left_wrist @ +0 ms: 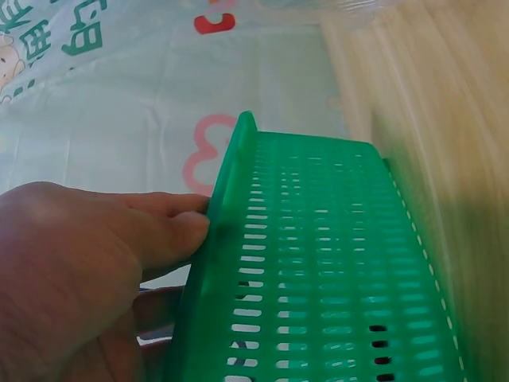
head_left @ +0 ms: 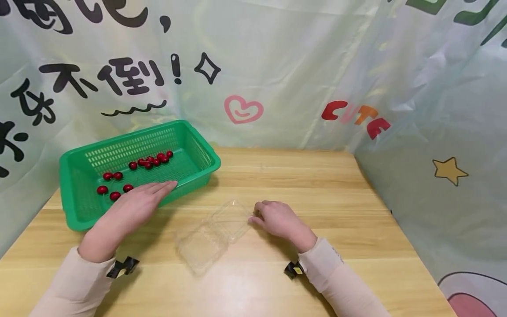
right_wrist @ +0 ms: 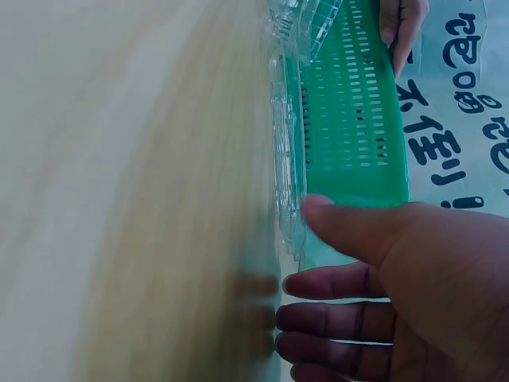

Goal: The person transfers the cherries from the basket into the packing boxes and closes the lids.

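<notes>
A green slotted basket (head_left: 198,152) stands at the table's left and holds several small red round fruits (head_left: 150,160). My left hand (head_left: 130,207) lies over its near rim with the fingers straight; in the left wrist view the thumb (left_wrist: 175,235) presses the outside of the basket wall (left_wrist: 318,263). A clear plastic clamshell box (head_left: 214,233) lies open and empty in the middle of the table. My right hand (head_left: 277,218) rests at its right corner. The thumb (right_wrist: 334,223) touches the plastic edge (right_wrist: 286,119), and the fingers (right_wrist: 326,282) lie loose beside it.
The wooden table (head_left: 317,185) is bounded by a printed plastic curtain (head_left: 435,132) at the back and on the right. Both forearms wear pale sleeves (head_left: 340,281) with small black clips at the wrists.
</notes>
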A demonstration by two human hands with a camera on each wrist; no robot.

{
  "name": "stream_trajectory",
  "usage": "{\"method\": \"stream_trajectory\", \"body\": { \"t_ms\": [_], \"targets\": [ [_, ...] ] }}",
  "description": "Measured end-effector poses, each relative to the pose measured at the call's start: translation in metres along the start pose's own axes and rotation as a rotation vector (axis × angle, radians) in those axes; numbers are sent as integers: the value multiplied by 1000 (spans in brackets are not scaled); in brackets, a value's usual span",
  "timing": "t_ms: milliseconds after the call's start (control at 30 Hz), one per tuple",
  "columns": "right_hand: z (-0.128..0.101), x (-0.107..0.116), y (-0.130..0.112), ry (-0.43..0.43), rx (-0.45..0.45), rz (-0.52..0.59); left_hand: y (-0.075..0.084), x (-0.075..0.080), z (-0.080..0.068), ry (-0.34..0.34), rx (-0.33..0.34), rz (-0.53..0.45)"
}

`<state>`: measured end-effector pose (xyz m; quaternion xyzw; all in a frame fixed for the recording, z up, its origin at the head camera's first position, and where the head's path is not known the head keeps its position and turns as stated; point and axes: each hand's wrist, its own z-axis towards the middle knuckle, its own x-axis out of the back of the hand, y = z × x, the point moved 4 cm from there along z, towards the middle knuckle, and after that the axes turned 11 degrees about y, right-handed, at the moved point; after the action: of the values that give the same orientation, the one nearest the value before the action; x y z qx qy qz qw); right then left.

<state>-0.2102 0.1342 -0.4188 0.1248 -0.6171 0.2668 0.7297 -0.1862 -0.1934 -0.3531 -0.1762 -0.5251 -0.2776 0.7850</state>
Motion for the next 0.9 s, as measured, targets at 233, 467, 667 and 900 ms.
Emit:
{"method": "stream_trajectory", "body": {
  "t_ms": [233, 467, 667, 900],
  "targets": [
    [1, 3, 5, 38, -16, -23, 5, -3, 5, 58, -31, 9],
    [2, 4, 28, 43, -84, -43, 13, -7, 11, 52, -29, 26],
    [3, 9, 50, 49, -131, -60, 18, -8, 16, 38, -21, 20],
    [0, 14, 70, 70, -179, -59, 25, -7, 22, 43, -25, 34]
  ]
}}
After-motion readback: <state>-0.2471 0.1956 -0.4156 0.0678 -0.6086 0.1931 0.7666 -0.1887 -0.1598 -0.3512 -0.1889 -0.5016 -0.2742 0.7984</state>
